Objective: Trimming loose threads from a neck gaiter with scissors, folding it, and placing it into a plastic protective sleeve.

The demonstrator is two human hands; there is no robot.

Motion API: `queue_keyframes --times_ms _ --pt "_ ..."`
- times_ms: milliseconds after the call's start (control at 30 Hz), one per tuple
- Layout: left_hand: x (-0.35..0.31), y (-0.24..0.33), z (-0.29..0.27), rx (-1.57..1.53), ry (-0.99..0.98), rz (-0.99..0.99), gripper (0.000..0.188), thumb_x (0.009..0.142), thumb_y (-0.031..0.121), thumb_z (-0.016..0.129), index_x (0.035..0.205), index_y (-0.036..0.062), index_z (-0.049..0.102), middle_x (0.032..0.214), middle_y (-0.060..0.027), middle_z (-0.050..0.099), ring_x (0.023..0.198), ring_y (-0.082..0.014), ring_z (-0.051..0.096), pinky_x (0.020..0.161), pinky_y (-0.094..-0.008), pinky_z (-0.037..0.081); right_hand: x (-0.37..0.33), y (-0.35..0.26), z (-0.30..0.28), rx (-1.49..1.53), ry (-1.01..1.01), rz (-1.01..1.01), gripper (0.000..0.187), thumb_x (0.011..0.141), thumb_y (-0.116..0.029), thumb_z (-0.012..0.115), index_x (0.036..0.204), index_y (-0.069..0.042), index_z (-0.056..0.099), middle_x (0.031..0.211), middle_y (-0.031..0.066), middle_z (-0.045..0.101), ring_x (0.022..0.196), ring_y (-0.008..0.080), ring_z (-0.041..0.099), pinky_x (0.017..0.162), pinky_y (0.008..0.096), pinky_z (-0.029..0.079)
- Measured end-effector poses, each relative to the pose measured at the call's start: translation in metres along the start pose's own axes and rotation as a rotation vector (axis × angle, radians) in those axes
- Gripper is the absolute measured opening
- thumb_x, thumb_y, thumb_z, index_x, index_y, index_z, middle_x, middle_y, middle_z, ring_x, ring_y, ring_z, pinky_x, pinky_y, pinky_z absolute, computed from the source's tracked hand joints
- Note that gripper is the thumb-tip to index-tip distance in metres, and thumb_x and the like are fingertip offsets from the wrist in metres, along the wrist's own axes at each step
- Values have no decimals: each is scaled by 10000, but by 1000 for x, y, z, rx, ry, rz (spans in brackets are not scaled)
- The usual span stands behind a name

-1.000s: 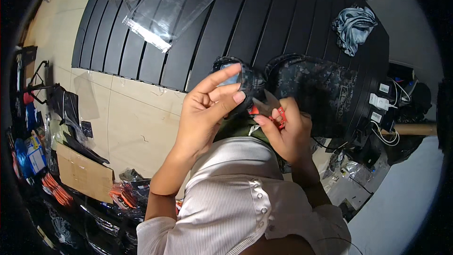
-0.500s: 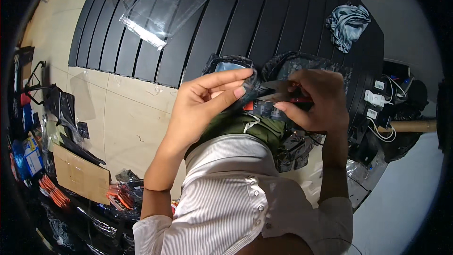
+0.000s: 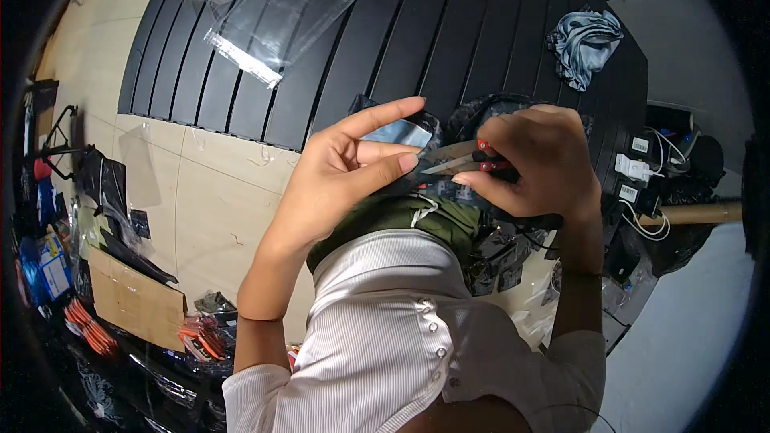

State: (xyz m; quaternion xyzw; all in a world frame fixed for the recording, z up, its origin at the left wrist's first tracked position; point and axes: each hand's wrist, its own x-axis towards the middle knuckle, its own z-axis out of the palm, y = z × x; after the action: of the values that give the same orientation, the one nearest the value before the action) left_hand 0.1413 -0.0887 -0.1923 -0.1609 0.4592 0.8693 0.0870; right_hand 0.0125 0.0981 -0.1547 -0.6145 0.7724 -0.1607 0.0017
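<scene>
My right hand (image 3: 541,160) grips a pair of small scissors (image 3: 451,163) with red and black handles. Their blades are slightly parted and point left, the tips close to the fingertips of my left hand (image 3: 345,172). The left thumb and middle finger pinch together while the index finger stretches out above. What they pinch is too small to make out. Dark camouflage-patterned fabric (image 3: 473,116) lies under and behind both hands at the table edge, largely hidden by them. A pale blue patch (image 3: 397,135) shows in it beyond the left fingers.
The black slatted table (image 3: 385,40) carries clear plastic bags (image 3: 285,20) at far left and a crumpled grey-blue patterned cloth (image 3: 585,44) at far right. White chargers and cables (image 3: 634,167) sit at the right. Cardboard (image 3: 136,297) and packaged goods lie on the floor at left.
The scissors' tips have moved left, nearer my left fingertips. My left index finger has lifted away from the thumb, and the middle finger now meets it. The red tag below the blades is mostly covered.
</scene>
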Motion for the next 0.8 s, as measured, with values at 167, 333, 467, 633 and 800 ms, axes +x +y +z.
queue_keyframes --times_ms 167,333,467,633,800 --pt "3 2 -1 -6 -19 -77 471 805 -31 581 1258 9 459 843 -71 670 745 -56 596 711 -177 462 0 0 -3 -37 0 -23 353 602 -344 755 753 -111 537 598 -7 489 480 170 512 454 285 378" --pt "4 4 -2 -29 -46 -103 460 806 -25 583 1249 -7 461 837 -72 672 718 -54 597 687 -172 467 -1 1 -4 -33 13 -44 347 595 -344 756 731 -114 535 581 -7 478 464 168 491 444 285 367" --pt "4 2 -1 -44 -45 -115 451 806 -19 586 1240 -19 465 834 -72 672 714 -51 595 675 -166 464 0 1 -3 -32 26 -61 338 591 -341 757 711 -118 533 559 -11 459 451 157 472 427 283 342" --pt "4 2 -2 -29 -54 -118 453 803 -17 591 1240 -14 467 825 -64 672 719 -40 592 676 -163 462 -1 3 -7 -32 42 -117 322 589 -325 763 677 -117 533 556 -18 459 436 145 447 410 277 316" --pt "2 0 -5 -29 -40 -91 469 799 -22 594 1250 -1 462 812 -52 671 714 -36 591 690 -160 461 -6 6 -5 85 215 -141 311 578 -324 749 656 -107 540 532 -19 465 425 148 452 415 272 324"
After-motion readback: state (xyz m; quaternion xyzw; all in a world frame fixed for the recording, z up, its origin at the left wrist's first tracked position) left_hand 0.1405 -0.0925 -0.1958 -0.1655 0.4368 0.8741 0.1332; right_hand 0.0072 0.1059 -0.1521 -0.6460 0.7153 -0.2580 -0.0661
